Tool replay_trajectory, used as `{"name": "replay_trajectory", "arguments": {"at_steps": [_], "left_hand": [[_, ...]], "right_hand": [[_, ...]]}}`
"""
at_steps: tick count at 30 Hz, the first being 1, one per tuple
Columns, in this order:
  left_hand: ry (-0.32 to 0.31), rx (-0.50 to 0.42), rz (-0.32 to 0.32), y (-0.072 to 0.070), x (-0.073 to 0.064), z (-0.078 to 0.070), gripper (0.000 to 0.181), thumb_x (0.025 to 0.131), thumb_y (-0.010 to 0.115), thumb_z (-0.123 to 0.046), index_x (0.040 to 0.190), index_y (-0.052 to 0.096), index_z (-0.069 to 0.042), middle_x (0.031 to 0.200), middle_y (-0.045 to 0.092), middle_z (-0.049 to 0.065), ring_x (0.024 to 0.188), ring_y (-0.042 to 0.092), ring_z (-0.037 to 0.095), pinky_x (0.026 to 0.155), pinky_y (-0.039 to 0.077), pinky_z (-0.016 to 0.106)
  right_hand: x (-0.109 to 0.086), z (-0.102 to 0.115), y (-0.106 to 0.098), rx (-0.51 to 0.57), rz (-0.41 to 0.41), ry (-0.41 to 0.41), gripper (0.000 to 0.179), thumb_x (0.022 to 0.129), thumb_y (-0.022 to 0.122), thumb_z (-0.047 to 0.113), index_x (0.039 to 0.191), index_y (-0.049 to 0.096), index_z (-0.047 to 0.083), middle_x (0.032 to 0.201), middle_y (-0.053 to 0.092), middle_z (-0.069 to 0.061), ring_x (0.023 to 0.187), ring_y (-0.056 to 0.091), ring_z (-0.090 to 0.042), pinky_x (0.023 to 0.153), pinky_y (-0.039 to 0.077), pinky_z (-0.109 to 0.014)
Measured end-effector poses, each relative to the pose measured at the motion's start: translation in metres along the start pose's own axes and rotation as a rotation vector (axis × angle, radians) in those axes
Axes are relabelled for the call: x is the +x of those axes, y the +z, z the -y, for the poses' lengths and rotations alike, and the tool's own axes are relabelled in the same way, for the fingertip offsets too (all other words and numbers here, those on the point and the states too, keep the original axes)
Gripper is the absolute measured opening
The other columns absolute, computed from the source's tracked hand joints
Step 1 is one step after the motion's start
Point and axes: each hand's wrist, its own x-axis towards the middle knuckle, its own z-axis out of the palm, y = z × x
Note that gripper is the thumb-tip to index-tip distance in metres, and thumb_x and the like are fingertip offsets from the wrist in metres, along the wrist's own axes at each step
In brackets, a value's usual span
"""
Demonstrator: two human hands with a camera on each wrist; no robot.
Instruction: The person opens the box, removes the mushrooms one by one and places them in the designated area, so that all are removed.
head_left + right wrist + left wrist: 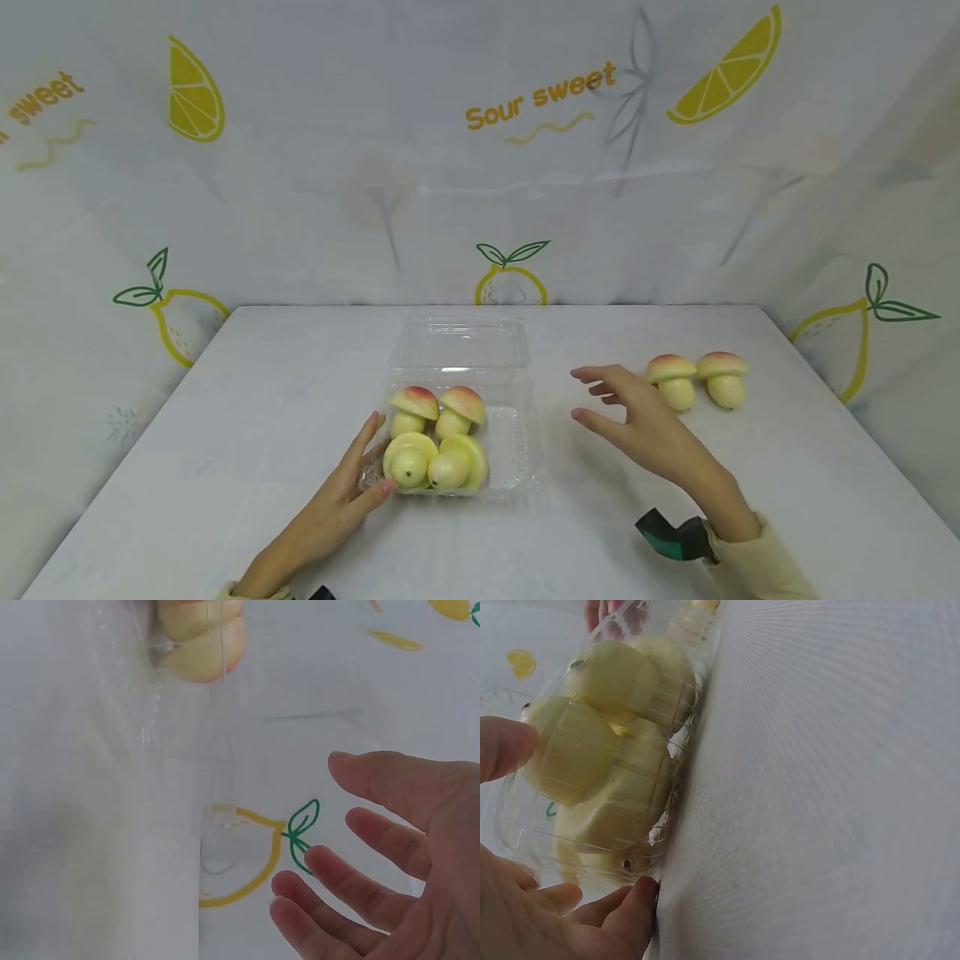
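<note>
Nearest the camera, the right sleeve (768, 562) is showing at the lower right, a dark band (675, 537) standing out beside its cuff. Beyond it the right grip (645, 425) is hovering over the worktop (262, 367), wide and holding nothing, its fingertips pointing toward the clear box (513, 442). The left grip (348, 483) is holding the box by its near left corner, thumb at the front wall and fingers along the side.

Four mushrooms (450, 468) are sitting in the box's left part — two at the rear with caps up, two in front with stems facing the camera — while its right part is lying bare and the lid (465, 343) is lying open behind. Two loose mushrooms (722, 367) are standing to the right on the worktop.

Packing seems to be the step in hand; the next move is probably calling for the right grip to pinch a loose mushroom and set it in the bare part.
</note>
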Motion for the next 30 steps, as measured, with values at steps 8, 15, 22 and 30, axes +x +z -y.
{"name": "replay_trajectory", "arguments": {"at_steps": [8,15,22,30], "left_hand": [[-0.009,0.001,0.004,0.0,0.0,-0.002,0.08,0.102,0.054,-0.019,0.161,-0.001,-0.016,0.167,0.004,0.017,0.146,0.022,0.054,0.099,0.049,0.035],[-0.007,-0.002,0.007,0.001,0.001,0.0,0.081,0.102,0.054,-0.018,0.161,-0.001,-0.015,0.167,0.004,0.018,0.146,0.022,0.053,0.1,0.049,0.034],[-0.008,0.008,0.003,0.001,0.001,0.0,0.081,0.102,0.054,-0.019,0.161,-0.001,-0.015,0.167,0.004,0.018,0.146,0.022,0.054,0.1,0.05,0.039],[0.005,0.007,0.003,0.0,0.0,0.001,0.081,0.102,0.054,-0.017,0.16,-0.001,-0.012,0.166,0.004,0.02,0.145,0.022,0.055,0.099,0.051,0.038]], "right_hand": [[0.001,0.007,0.013,0.03,0.018,-0.044,0.044,0.091,0.073,0.021,0.131,0.059,0.01,0.129,0.063,-0.005,0.112,0.065,-0.025,0.095,0.055,-0.04],[-0.002,0.013,0.022,0.042,0.025,-0.071,0.041,0.09,0.073,0.021,0.129,0.061,0.014,0.127,0.065,0.002,0.108,0.066,-0.02,0.093,0.055,-0.036],[-0.003,0.02,0.033,0.071,0.058,-0.094,0.04,0.091,0.073,0.02,0.129,0.061,0.015,0.125,0.064,0.003,0.108,0.066,-0.025,0.093,0.055,-0.039],[-0.003,0.025,0.046,0.068,0.062,-0.137,0.04,0.088,0.075,0.017,0.127,0.062,0.015,0.123,0.065,0.005,0.111,0.063,-0.023,0.095,0.053,-0.038]]}}
